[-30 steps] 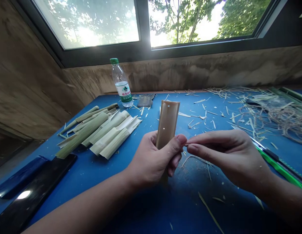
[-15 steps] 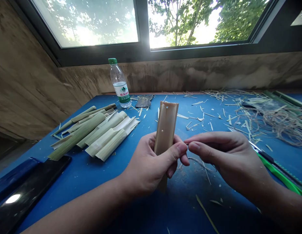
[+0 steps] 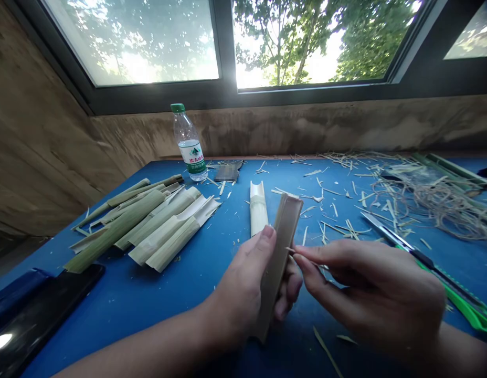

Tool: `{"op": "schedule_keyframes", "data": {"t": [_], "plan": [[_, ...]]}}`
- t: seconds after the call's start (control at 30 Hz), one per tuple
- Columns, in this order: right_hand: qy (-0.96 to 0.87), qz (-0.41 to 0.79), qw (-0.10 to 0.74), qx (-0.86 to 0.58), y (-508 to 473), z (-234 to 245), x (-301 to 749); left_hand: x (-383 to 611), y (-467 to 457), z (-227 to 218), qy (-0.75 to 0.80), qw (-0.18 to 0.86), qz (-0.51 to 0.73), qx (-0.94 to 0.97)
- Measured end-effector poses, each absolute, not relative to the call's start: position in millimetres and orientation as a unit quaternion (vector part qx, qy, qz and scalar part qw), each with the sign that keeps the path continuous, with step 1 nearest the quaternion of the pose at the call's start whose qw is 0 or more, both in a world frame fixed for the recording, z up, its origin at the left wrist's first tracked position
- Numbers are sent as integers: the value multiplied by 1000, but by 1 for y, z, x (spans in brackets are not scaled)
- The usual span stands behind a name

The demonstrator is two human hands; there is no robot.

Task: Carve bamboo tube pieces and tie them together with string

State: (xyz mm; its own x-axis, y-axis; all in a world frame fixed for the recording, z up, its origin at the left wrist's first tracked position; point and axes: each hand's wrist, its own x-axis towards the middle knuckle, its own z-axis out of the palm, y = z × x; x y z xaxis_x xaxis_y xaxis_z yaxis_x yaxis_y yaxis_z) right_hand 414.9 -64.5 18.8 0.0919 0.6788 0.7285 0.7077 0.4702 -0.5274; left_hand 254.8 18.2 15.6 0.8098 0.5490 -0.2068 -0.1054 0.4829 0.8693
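Note:
A split bamboo piece with a smooth brown inner face leans upright in my left hand, the thumb along one edge and the fingers wrapped behind. My right hand pinches a thin string between thumb and forefinger, right at the bamboo's right edge. Most of the string is hidden by the fingers. Just behind my left hand, a paler bamboo piece lies on the blue table.
Several split bamboo pieces lie at left, beside a black phone-like slab. A water bottle stands behind them. At right lie a green utility knife with its blade out and tangled string. Shavings litter the blue table.
The bamboo piece has turned and tilted to the right, and my left thumb has shifted onto its left edge. The pale piece behind has come into view. The camera view has shifted slightly.

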Motion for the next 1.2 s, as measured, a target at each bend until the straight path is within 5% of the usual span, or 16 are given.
{"op": "schedule_keyframes", "data": {"t": [1.2], "plan": [[-703,-17,496,-508,-63,15,422,250,9,7,281,780,131,544]]}}
